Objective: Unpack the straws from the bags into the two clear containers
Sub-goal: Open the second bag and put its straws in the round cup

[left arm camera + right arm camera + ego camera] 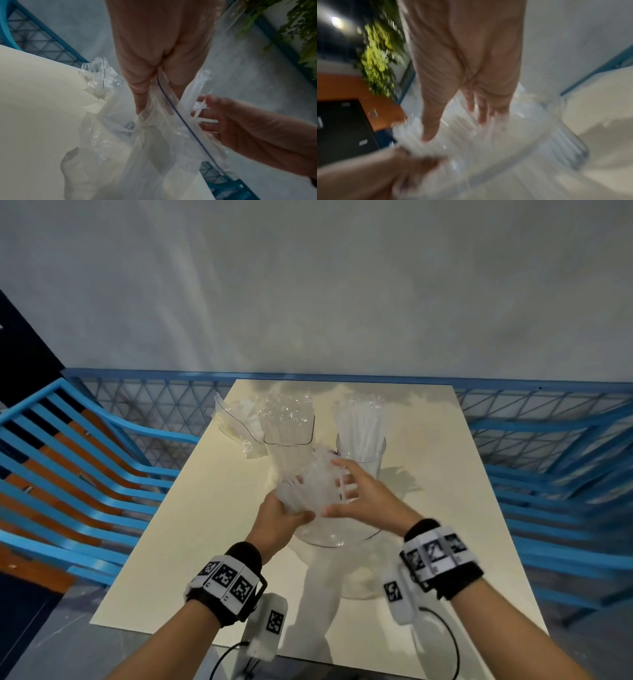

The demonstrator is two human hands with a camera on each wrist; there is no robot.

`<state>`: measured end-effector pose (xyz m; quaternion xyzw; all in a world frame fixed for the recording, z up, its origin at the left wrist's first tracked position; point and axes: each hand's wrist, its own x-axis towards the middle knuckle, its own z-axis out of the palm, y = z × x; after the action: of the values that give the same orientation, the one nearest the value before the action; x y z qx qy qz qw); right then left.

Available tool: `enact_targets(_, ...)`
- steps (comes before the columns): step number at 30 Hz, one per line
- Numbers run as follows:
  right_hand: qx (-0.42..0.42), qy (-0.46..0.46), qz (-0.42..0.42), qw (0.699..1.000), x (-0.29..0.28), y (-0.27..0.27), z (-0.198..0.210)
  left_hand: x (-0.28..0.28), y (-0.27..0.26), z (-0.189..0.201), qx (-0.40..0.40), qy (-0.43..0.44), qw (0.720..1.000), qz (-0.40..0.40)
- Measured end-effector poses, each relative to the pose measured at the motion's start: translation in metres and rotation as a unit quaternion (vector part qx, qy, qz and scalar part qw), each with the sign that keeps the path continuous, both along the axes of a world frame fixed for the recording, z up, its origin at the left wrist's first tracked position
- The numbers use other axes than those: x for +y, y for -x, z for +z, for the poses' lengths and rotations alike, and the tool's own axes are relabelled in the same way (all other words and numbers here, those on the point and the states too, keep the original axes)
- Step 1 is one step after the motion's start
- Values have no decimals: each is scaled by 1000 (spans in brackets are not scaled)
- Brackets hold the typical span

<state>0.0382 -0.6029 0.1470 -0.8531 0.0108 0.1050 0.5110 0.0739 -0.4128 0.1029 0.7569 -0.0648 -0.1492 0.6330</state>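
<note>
Holding a clear bag [310,491] of straws above the middle of the table [191,525], the person works with both hands near the two containers. The left hand [279,520] pinches the bag's edge by the blue zip line, fingers curled round the plastic; the left wrist view shows this plainly. The right hand [363,494] lies with fingers spread over the bag's right side, and at least one loose straw [342,484] sits between its fingers, so it looks to be drawing straws out. The right wrist view is too blurred to show more than fingers on white plastic.

Much of the work seems done. On the far side of the table the left container [291,453] and the right container [363,453] both stand upright, each crowded with straws [361,422] that rise above the rim. An emptied, crumpled bag [236,422] lies far left, just beside the left container.

What remains, by my reading, is the bag in hand: it looks well filled, and its straws must go into containers that have little room left. Whether other full bags wait out of sight cannot be told.
</note>
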Motion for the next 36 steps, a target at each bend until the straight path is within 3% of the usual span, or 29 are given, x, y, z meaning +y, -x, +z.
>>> enact_targets(6,-125,53,-105,985,14,3,-42,3,2,-11,38,-24,999,-2)
enact_targets(13,-74,-37,-149,985,1,-9,-30,0,4,-9,40,-26,999,1)
enact_targets(16,-69,-77,-118,988,2,-9,-34,-6,4,-7,31,-13,999,5)
enact_targets(20,-82,-62,-87,991,4,-3,-39,-12,3,-6,27,-8,1000,2)
enact_targets(26,-104,-20,-163,981,-9,-10,-33,-15,3,-4,21,-19,1000,3)
enact_targets(30,-134,-90,-200,966,-24,-21,-7,-15,1,-5,34,-18,999,-9)
enact_targets(33,-155,-207,-253,932,-36,-32,13,-16,0,-7,36,-29,999,-13)
enact_targets(36,-172,-254,-280,910,-47,-40,40,-15,-1,-8,45,-34,998,-14)
